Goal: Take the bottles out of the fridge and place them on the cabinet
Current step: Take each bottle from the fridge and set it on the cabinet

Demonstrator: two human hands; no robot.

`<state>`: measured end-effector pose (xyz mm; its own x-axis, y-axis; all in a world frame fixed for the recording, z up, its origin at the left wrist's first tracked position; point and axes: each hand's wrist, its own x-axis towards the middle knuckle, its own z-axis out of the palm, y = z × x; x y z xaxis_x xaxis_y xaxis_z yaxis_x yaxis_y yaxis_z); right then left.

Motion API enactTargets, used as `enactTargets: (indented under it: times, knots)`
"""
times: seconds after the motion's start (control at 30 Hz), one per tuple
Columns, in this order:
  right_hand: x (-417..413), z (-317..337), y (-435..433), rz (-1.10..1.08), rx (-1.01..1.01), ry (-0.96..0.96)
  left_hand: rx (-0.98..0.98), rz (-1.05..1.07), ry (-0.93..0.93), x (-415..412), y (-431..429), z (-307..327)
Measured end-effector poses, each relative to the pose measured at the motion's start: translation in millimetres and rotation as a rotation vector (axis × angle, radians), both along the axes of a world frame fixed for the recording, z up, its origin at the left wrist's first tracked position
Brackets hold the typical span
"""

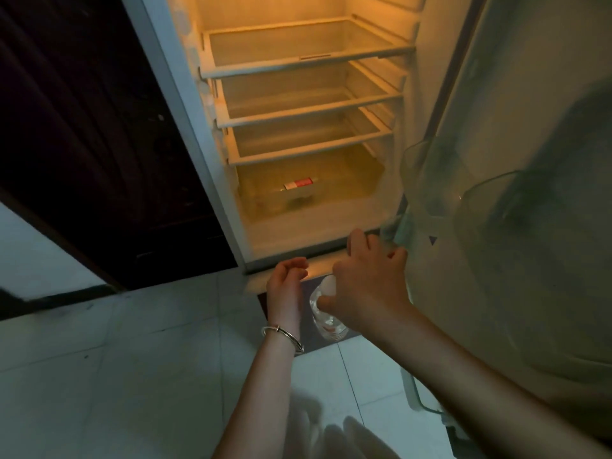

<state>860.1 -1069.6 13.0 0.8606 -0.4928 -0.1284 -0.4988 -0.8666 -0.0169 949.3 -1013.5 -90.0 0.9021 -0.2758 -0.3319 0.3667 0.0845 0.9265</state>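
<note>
The fridge (212,180) stands open with its light on, and its glass shelves (308,66) are bare. One bottle with a red label (299,184) lies on its side in the clear bottom drawer. My right hand (367,283) is low in front of the fridge's bottom edge and grips a clear plastic bottle (328,319), which hangs below the hand near its white cap. My left hand (287,280), a bangle on its wrist, hovers just left of that bottle with its fingers loosely curled and holding nothing.
The open fridge door (516,160) fills the right side, with clear door bins (427,180). Something blurred and greenish (397,226) sits at the lowest bin by my right fingertips. A dark wooden panel (99,144) stands left of the fridge, above a pale tiled floor (149,359).
</note>
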Motion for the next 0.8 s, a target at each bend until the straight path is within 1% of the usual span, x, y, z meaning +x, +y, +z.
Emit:
enactTargets:
  times: [0.13,0.27,0.43,0.8]
  knots:
    - [-13,-6,-4,0.067,-0.010,0.036,0.029,0.033,-0.018,-17,7,0]
    - [-32,-13,-14,0.174,-0.050,0.022,0.011,0.082,-0.027,-37,11,2]
    - [-41,-18,-24,0.271,-0.094,0.082,0.037,0.124,-0.026,-58,19,3]
    - [-40,-26,-1,0.298,-0.078,0.073,0.080,0.193,-0.042,-78,52,11]
